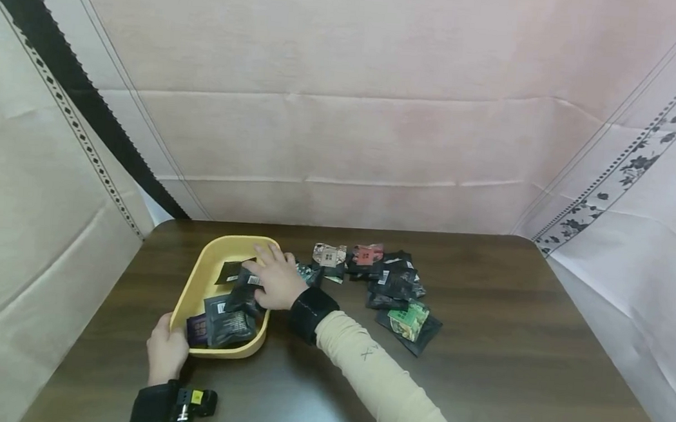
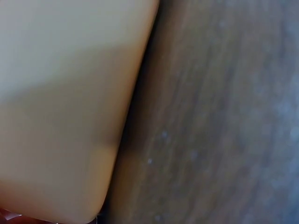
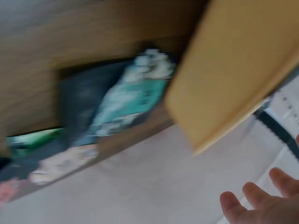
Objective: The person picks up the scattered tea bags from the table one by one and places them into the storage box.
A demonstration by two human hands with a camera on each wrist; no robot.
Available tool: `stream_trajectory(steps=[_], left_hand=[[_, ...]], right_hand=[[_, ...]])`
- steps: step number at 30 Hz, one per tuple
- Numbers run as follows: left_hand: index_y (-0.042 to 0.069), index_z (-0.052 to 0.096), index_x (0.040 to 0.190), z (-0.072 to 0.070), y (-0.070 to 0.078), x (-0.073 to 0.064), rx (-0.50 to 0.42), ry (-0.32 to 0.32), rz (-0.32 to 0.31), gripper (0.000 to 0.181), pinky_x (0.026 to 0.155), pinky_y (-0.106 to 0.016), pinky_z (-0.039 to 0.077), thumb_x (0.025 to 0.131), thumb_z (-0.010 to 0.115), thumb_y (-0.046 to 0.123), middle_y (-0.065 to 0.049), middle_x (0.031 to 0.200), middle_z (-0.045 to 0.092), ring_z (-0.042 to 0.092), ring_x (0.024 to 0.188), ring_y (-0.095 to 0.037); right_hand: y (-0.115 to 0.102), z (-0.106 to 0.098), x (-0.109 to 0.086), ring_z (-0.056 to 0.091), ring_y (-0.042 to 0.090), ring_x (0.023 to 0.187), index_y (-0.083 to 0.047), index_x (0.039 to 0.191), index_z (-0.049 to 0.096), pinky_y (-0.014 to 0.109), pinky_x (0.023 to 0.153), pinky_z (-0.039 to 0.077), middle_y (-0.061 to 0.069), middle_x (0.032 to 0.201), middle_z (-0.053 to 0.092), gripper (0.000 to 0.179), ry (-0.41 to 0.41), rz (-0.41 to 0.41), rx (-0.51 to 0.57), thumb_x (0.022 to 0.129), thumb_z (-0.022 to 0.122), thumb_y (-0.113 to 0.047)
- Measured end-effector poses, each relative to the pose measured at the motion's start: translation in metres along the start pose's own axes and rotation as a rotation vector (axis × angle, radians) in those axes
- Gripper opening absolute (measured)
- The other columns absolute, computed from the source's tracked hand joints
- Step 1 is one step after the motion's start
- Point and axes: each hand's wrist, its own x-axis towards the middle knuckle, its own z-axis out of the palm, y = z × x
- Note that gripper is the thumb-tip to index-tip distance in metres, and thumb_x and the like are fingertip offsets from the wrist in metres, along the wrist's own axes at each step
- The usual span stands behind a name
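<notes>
A yellow plastic bin (image 1: pixel 197 280) stands on the left part of the table, with several small dark sachets (image 1: pixel 229 324) lying in it. My left hand (image 1: pixel 167 349) grips the bin's near left corner. In the left wrist view the bin's outer wall (image 2: pixel 60 116) fills the left side, and that hand is scarcely visible. Over the bin's right rim reaches my right hand (image 1: pixel 278 278), fingers spread above a black sachet (image 1: pixel 245 289). The right wrist view shows the fingers (image 3: pixel 259 196) apart, past the bin's rim, with nothing visible between them.
Right of the bin, a teal-patterned sachet (image 1: pixel 309 274) lies partly behind my right hand. Farther right are a beige-labelled sachet (image 1: pixel 329 257), a red-labelled one (image 1: pixel 367 256), a pile of black sachets (image 1: pixel 394 282) and a green-labelled one (image 1: pixel 409 322). Pale cloth (image 1: pixel 342 140) hangs behind the table.
</notes>
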Motion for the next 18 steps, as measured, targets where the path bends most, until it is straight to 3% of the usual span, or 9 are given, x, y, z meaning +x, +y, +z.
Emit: stream_trajectory(steps=[5, 9, 14, 18], left_hand=[[-0.01, 0.036, 0.128, -0.001, 0.0, -0.001, 0.01, 0.002, 0.004, 0.04, 0.094, -0.062, 0.024, 0.094, 0.024, 0.008, -0.035, 0.125, 0.04, 0.036, 0.113, -0.048], [-0.01, 0.036, 0.128, 0.0, 0.001, -0.002, 0.004, -0.004, -0.011, 0.04, 0.094, -0.062, 0.024, 0.094, 0.025, 0.008, -0.035, 0.126, 0.039, 0.036, 0.114, -0.048], [-0.01, 0.036, 0.128, 0.002, 0.002, -0.004, 0.011, -0.019, -0.007, 0.04, 0.093, -0.062, 0.025, 0.093, 0.024, 0.007, -0.035, 0.125, 0.04, 0.037, 0.112, -0.047], [-0.009, 0.036, 0.128, 0.004, 0.003, -0.005, 0.006, -0.034, -0.012, 0.04, 0.094, -0.061, 0.025, 0.094, 0.024, 0.009, -0.034, 0.126, 0.04, 0.037, 0.113, -0.046]], right_hand=[[0.033, 0.006, -0.021, 0.022, 0.033, 0.132, -0.019, 0.13, 0.049, 0.055, 0.096, 0.029, 0.01, 0.145, 0.028, 0.055, 0.064, 0.093, 0.012, 0.077, 0.062, -0.023], [0.065, 0.009, -0.042, 0.029, 0.034, 0.128, -0.015, 0.123, 0.055, 0.057, 0.095, 0.029, 0.011, 0.137, 0.039, 0.054, 0.123, 0.293, -0.048, 0.07, 0.064, -0.023], [0.109, 0.012, -0.071, 0.031, 0.036, 0.124, -0.009, 0.125, 0.052, 0.06, 0.094, 0.025, 0.014, 0.131, 0.044, 0.063, 0.038, 0.594, -0.106, 0.067, 0.065, -0.029], [0.135, 0.014, -0.09, 0.028, 0.039, 0.124, -0.006, 0.132, 0.044, 0.063, 0.092, 0.024, 0.017, 0.132, 0.042, 0.075, -0.053, 0.717, -0.112, 0.068, 0.067, -0.038]])
